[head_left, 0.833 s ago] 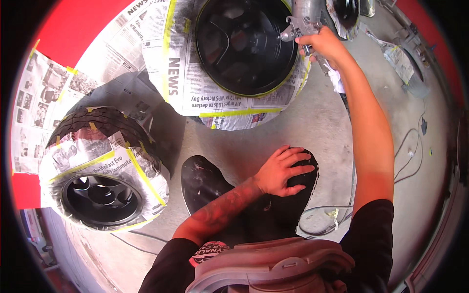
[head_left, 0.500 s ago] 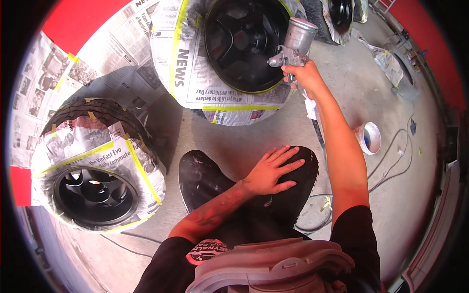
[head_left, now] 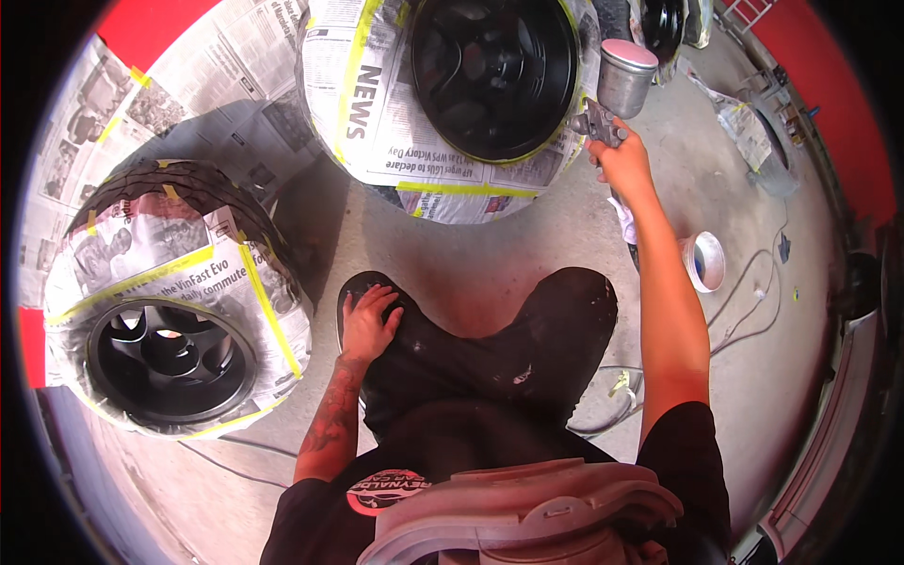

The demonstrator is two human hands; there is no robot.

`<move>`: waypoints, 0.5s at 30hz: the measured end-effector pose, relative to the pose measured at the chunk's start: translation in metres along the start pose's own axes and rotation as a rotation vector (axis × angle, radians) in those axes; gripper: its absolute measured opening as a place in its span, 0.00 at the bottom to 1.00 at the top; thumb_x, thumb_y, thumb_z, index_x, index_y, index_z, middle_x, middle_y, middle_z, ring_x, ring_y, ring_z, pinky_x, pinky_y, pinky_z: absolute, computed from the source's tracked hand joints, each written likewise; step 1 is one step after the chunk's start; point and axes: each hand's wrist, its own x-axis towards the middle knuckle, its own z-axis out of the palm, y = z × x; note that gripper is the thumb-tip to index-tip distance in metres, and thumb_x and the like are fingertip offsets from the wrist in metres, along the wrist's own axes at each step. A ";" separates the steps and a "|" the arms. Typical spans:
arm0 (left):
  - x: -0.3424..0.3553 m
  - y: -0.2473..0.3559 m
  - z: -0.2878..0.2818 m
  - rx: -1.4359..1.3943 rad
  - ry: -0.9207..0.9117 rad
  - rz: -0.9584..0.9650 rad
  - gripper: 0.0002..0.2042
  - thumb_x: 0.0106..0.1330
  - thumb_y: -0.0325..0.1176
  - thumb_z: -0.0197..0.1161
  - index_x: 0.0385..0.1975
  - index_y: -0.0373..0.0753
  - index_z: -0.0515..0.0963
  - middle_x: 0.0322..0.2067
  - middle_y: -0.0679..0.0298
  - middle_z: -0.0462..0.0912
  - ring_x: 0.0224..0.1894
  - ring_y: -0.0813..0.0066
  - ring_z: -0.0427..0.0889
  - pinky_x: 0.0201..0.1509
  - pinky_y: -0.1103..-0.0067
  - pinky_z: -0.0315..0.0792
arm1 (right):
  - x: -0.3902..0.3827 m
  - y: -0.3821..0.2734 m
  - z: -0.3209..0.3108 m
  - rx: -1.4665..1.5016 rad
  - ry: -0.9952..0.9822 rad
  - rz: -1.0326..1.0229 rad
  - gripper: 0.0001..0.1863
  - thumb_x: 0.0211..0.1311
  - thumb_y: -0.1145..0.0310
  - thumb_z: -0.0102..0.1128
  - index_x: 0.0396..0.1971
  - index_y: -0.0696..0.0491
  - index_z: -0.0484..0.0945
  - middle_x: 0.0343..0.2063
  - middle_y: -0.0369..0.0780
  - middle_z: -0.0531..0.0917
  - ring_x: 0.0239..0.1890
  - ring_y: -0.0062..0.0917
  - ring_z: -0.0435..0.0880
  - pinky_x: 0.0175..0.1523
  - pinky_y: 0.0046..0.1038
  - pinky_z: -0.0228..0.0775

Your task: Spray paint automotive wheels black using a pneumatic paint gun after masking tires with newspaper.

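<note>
My right hand [head_left: 621, 162] is closed round the handle of a metal spray gun [head_left: 597, 124], held out at the right edge of the masked wheel. A silver paint cup with a pinkish lid [head_left: 628, 77] sits on top of the gun. The black rim [head_left: 494, 80] before me has its tire covered in newspaper [head_left: 377, 155] and yellow tape. Resting on my left knee is my left hand [head_left: 370, 323], empty, fingers apart. A second black rim [head_left: 171, 363], likewise wrapped in newspaper, lies at my left; tire tread shows above its wrapping.
More newspaper [head_left: 202, 71] covers a red surface at the far left. A white bucket [head_left: 706, 262] stands on the concrete right of my right forearm, near a looping hose [head_left: 744, 334]. Another black wheel [head_left: 661, 24] is at the far right, with a paper-covered tire [head_left: 753, 137] beyond.
My left hand has shifted from my right knee to my left knee. The spray gun in my right hand has moved right, from in front of the rim to the wheel's edge, and turned.
</note>
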 end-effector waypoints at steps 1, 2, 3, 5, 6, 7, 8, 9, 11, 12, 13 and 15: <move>0.001 0.000 -0.001 -0.011 -0.003 -0.036 0.17 0.63 0.42 0.64 0.51 0.47 0.80 0.55 0.68 0.79 0.64 0.69 0.71 0.71 0.55 0.51 | -0.015 -0.008 -0.002 0.197 -0.076 0.052 0.30 0.53 0.68 0.67 0.57 0.57 0.69 0.31 0.38 0.83 0.31 0.21 0.82 0.30 0.27 0.73; 0.000 -0.001 -0.001 -0.022 -0.007 -0.072 0.17 0.63 0.42 0.64 0.50 0.47 0.80 0.55 0.68 0.79 0.64 0.70 0.71 0.71 0.56 0.51 | -0.029 -0.016 -0.005 0.394 -0.151 0.107 0.21 0.53 0.69 0.67 0.48 0.55 0.75 0.26 0.34 0.82 0.28 0.18 0.80 0.27 0.23 0.70; 0.002 0.000 0.000 -0.029 -0.012 -0.064 0.17 0.63 0.42 0.64 0.50 0.47 0.80 0.55 0.68 0.79 0.64 0.70 0.71 0.71 0.56 0.51 | -0.042 -0.025 -0.013 0.387 -0.144 0.111 0.21 0.53 0.69 0.67 0.48 0.55 0.75 0.26 0.34 0.82 0.28 0.18 0.80 0.27 0.23 0.70; 0.002 -0.001 0.000 -0.045 -0.008 -0.065 0.16 0.63 0.43 0.63 0.49 0.46 0.81 0.55 0.68 0.79 0.63 0.72 0.71 0.71 0.55 0.50 | -0.065 -0.037 -0.019 0.493 -0.250 0.112 0.16 0.54 0.68 0.69 0.42 0.53 0.76 0.28 0.34 0.82 0.30 0.19 0.81 0.27 0.23 0.69; 0.003 -0.001 0.001 -0.050 -0.013 -0.062 0.16 0.63 0.43 0.63 0.49 0.46 0.81 0.55 0.68 0.79 0.63 0.72 0.71 0.71 0.55 0.50 | -0.073 -0.036 -0.023 0.489 -0.246 0.117 0.16 0.54 0.68 0.69 0.42 0.53 0.76 0.28 0.34 0.82 0.30 0.19 0.81 0.27 0.23 0.69; 0.004 -0.001 0.001 -0.057 -0.017 -0.059 0.16 0.63 0.43 0.63 0.49 0.46 0.81 0.54 0.68 0.80 0.64 0.72 0.71 0.71 0.55 0.50 | -0.080 -0.033 -0.026 0.500 -0.269 0.133 0.17 0.54 0.68 0.69 0.42 0.54 0.76 0.28 0.34 0.82 0.30 0.19 0.81 0.27 0.23 0.69; 0.005 -0.001 0.002 -0.064 -0.021 -0.057 0.16 0.63 0.43 0.63 0.49 0.46 0.81 0.54 0.68 0.80 0.64 0.72 0.71 0.71 0.56 0.50 | -0.086 -0.031 -0.029 0.512 -0.292 0.148 0.17 0.55 0.67 0.69 0.43 0.54 0.76 0.28 0.34 0.82 0.30 0.19 0.82 0.27 0.23 0.70; 0.005 -0.001 0.001 -0.066 -0.026 -0.056 0.16 0.63 0.43 0.63 0.49 0.46 0.81 0.54 0.68 0.80 0.64 0.72 0.71 0.71 0.56 0.50 | -0.090 -0.026 -0.032 0.511 -0.290 0.153 0.17 0.55 0.67 0.69 0.43 0.54 0.76 0.28 0.34 0.82 0.30 0.19 0.82 0.27 0.23 0.70; 0.004 -0.003 0.001 -0.064 -0.024 -0.054 0.16 0.63 0.42 0.63 0.49 0.46 0.81 0.55 0.68 0.80 0.64 0.71 0.71 0.71 0.56 0.50 | -0.096 -0.014 -0.033 0.363 -0.184 0.175 0.19 0.56 0.68 0.67 0.47 0.55 0.76 0.29 0.35 0.82 0.30 0.19 0.82 0.26 0.23 0.71; 0.003 -0.003 0.001 -0.066 -0.027 -0.052 0.16 0.63 0.42 0.63 0.49 0.46 0.81 0.55 0.68 0.80 0.64 0.71 0.71 0.71 0.56 0.50 | -0.098 -0.008 -0.034 0.362 -0.181 0.178 0.19 0.56 0.68 0.67 0.47 0.55 0.76 0.29 0.35 0.82 0.30 0.19 0.82 0.26 0.23 0.71; 0.003 -0.005 0.000 -0.065 -0.022 -0.056 0.16 0.63 0.42 0.63 0.49 0.46 0.81 0.55 0.68 0.80 0.64 0.71 0.71 0.71 0.56 0.50 | -0.100 -0.003 -0.034 0.251 -0.087 0.179 0.20 0.56 0.68 0.66 0.49 0.55 0.76 0.29 0.35 0.82 0.30 0.18 0.81 0.26 0.22 0.72; 0.004 -0.004 0.000 -0.066 -0.020 -0.055 0.16 0.63 0.42 0.63 0.49 0.45 0.81 0.55 0.68 0.79 0.64 0.71 0.71 0.71 0.57 0.50 | -0.102 0.018 -0.032 0.138 0.011 0.184 0.21 0.56 0.69 0.65 0.51 0.55 0.76 0.29 0.35 0.82 0.29 0.18 0.81 0.26 0.22 0.72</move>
